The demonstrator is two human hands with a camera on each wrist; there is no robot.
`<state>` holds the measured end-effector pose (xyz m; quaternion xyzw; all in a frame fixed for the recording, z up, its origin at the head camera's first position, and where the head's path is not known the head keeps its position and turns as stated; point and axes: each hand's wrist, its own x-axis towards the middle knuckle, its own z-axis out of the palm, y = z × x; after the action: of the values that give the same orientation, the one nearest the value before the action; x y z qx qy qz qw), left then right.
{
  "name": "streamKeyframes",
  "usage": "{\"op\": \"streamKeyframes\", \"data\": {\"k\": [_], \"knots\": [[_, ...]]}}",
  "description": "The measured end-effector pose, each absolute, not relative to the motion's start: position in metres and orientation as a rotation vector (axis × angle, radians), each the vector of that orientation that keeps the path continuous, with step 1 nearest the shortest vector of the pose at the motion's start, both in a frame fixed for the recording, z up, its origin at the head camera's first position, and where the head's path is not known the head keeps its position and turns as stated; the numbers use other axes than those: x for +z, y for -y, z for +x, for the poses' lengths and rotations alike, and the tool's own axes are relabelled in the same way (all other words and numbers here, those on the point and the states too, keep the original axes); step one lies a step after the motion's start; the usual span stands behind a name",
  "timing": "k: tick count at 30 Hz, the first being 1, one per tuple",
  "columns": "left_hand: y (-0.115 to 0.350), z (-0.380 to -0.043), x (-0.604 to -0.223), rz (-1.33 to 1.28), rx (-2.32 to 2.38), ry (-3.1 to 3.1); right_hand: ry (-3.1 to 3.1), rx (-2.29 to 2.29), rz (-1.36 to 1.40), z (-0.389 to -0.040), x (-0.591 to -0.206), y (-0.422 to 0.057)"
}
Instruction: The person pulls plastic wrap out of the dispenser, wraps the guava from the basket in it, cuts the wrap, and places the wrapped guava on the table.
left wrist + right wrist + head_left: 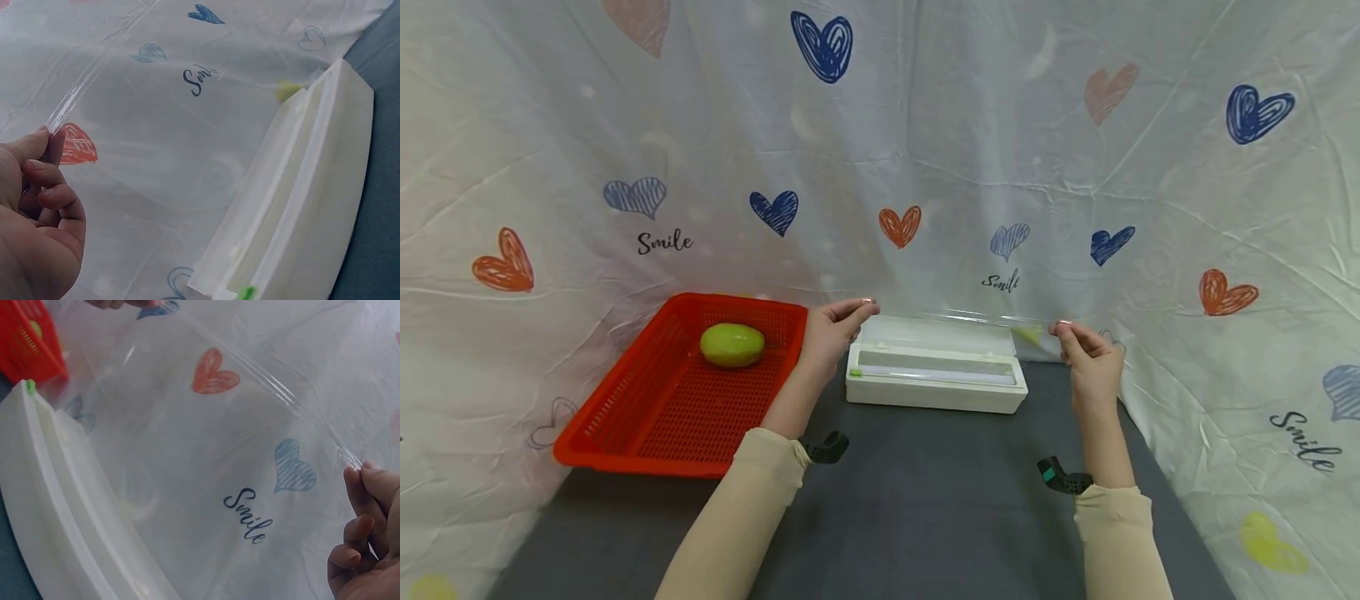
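Note:
A sheet of clear plastic wrap (970, 317) is stretched between both hands, its upper edge gathered into a taut line. My left hand (833, 329) pinches one corner between thumb and forefinger, with the other fingers curled in the left wrist view. The opposite corner is pinched by my right hand (1093, 362). Below and between the hands sits a white plastic wrap dispenser box (936, 392) with its lid (936, 335) raised. A small green slider (856, 372) is at the left end of its cutter strip. How far down the see-through sheet reaches is hard to tell.
Left of the dispenser stands a red plastic basket (625, 442), close beside the left forearm. One yellow-green oval fruit (732, 345) lies in it. The dark grey tabletop (925, 500) runs back to a white curtain (850, 125) printed with hearts.

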<state>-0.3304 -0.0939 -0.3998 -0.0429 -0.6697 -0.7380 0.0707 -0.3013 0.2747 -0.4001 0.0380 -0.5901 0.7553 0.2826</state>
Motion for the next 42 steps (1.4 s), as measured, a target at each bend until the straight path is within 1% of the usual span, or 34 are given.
{"op": "streamKeyframes", "data": {"k": [5,12,15,22,30,42], "knots": [[0.094,-0.317,-0.407,-0.088,-2.234,2.030,1.571,2.030,0.087,-0.295,-0.409,-0.274],[0.095,-0.292,-0.412,-0.154,-2.264,1.975,1.535,2.057,0.064,-0.280,-0.412,-0.273],[0.095,-0.284,-0.416,-0.184,-2.264,1.952,1.538,2.057,0.054,-0.271,-0.413,-0.274],[0.096,-0.261,-0.430,-0.164,-2.235,1.960,1.605,2.033,-0.013,-0.244,-0.422,-0.275],[0.095,-0.232,-0.453,-0.127,-2.180,1.989,1.619,2.040,-0.081,-0.210,-0.445,-0.276],[0.093,-0.189,-0.496,-0.012,-2.179,2.039,1.748,2.043,-0.279,-0.159,-0.486,-0.274]]}}
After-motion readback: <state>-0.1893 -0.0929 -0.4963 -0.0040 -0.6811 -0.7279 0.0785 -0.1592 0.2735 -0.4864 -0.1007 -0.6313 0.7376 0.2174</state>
